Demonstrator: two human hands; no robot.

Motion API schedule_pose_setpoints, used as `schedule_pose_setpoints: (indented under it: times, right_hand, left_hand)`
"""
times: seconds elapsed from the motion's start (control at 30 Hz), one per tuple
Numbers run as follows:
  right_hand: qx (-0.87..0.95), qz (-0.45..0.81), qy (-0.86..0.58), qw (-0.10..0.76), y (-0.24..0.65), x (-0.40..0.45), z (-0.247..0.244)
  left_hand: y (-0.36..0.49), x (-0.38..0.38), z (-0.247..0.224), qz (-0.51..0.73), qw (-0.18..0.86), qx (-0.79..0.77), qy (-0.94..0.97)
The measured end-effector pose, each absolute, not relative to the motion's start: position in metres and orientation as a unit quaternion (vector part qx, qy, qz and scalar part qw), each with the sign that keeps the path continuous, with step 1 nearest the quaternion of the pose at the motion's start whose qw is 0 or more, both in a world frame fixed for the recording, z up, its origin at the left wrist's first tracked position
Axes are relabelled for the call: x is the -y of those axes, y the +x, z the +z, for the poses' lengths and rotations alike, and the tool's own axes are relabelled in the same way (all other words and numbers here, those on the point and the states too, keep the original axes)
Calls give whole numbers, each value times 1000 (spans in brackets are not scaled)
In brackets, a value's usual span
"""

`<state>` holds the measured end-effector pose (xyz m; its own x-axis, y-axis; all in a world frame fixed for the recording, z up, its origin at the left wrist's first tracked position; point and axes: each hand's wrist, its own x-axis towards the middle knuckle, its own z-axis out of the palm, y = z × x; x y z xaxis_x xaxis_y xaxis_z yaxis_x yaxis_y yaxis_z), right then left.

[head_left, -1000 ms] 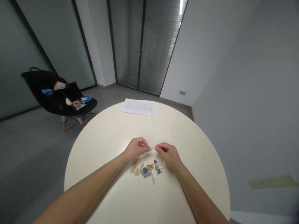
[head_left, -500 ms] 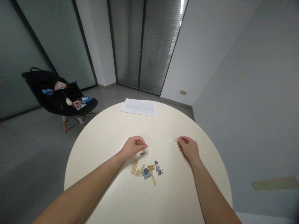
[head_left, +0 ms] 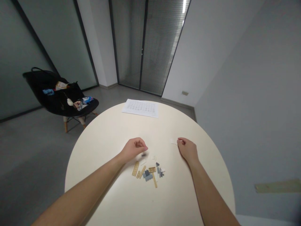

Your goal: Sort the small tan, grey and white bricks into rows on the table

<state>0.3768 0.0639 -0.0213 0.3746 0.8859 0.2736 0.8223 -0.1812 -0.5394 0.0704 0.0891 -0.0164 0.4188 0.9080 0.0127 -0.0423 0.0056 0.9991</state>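
My left hand (head_left: 134, 148) hovers just beyond a small pile of toy building bricks, thumb and index fingertips pressed together. Whatever sits in that pinch is too small or hidden to name. Below its fingertips is a small dark grey brick (head_left: 143, 155). Off to the right, my right hand (head_left: 188, 151) rests low over the table with curled fingers, their tips beside a flat white piece (head_left: 172, 142); its grip is hidden. The pile holds tan plates (head_left: 135, 168), a tan brick with its hollow side up (head_left: 152, 169), grey bricks (head_left: 148, 177) and several white pieces.
The round cream table (head_left: 113, 131) carries a printed sheet (head_left: 140, 108) at its far edge. Behind it on the left stands a black chair (head_left: 51, 105) with a bag and small items on it. A wall (head_left: 235, 110) rises on the right.
My right hand has shifted slightly left and rolled over, and the white piece at its fingertips is now mostly covered. My left hand is almost still.
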Motion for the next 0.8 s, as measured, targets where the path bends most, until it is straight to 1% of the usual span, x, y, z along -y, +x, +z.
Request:
schedule_pose_setpoints:
  times: [0.4, 0.8]
  right_hand:
    - [634, 39, -710, 304, 379, -56, -21]
    - [648, 26, -699, 302, 378, -56, -25]
  left_hand:
    - [68, -90, -20, 393, 600, -364, 594]
    - [69, -92, -21, 392, 599, -373, 590]
